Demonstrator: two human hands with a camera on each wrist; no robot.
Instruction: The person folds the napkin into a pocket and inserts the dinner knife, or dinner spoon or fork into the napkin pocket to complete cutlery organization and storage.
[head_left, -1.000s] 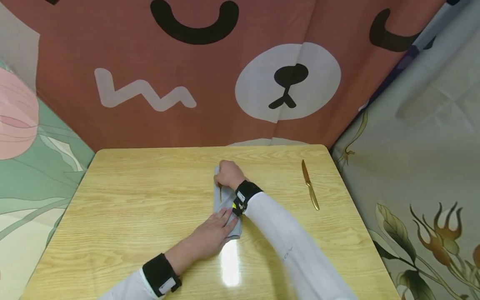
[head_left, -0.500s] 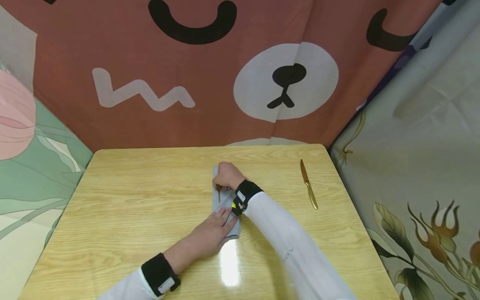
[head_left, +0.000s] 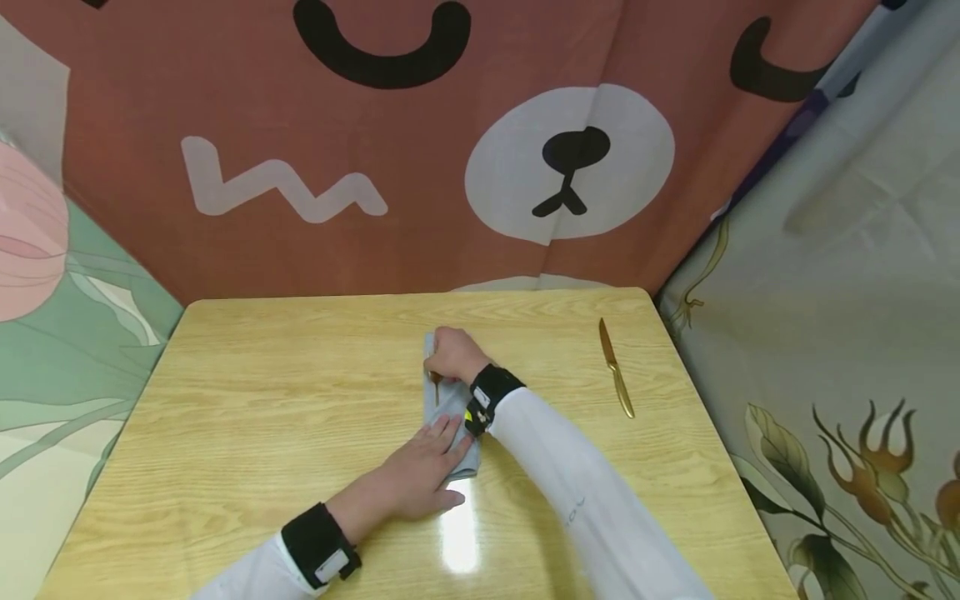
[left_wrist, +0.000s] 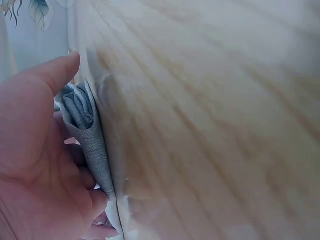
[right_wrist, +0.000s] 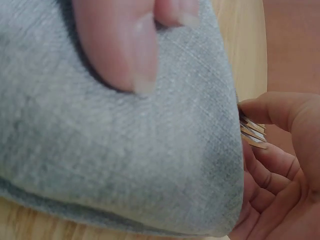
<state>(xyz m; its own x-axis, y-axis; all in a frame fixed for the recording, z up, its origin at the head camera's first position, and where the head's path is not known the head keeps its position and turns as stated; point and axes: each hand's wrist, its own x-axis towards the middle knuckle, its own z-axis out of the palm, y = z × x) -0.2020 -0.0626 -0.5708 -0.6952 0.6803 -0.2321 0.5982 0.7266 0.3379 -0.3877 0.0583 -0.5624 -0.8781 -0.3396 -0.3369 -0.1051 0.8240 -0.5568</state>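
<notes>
A folded grey-blue cloth napkin (head_left: 452, 398) lies lengthwise on the wooden table; its rolled layers (left_wrist: 80, 107) show at the near end in the left wrist view. My left hand (head_left: 418, 477) rests on its near part with fingers extended, the thumb held out to the side. Two of its fingertips (right_wrist: 142, 80) press on the cloth in the right wrist view. At the napkin's far part, my right hand (head_left: 456, 355) pinches a gold fork (head_left: 436, 378) near its head. The tines (right_wrist: 254, 134) poke out between thumb and fingers, while the handle points toward me along the napkin.
A gold table knife (head_left: 617, 371) lies on the right side of the table (head_left: 300, 375), blade pointing away. Behind the table's far edge hangs a brown cloth backdrop (head_left: 337, 258), with patterned cloths at both sides.
My left thumb has swung out from the napkin's near end toward me. My right hand has shifted slightly toward me, uncovering more of the fork's neck. The knife stays where it was.
</notes>
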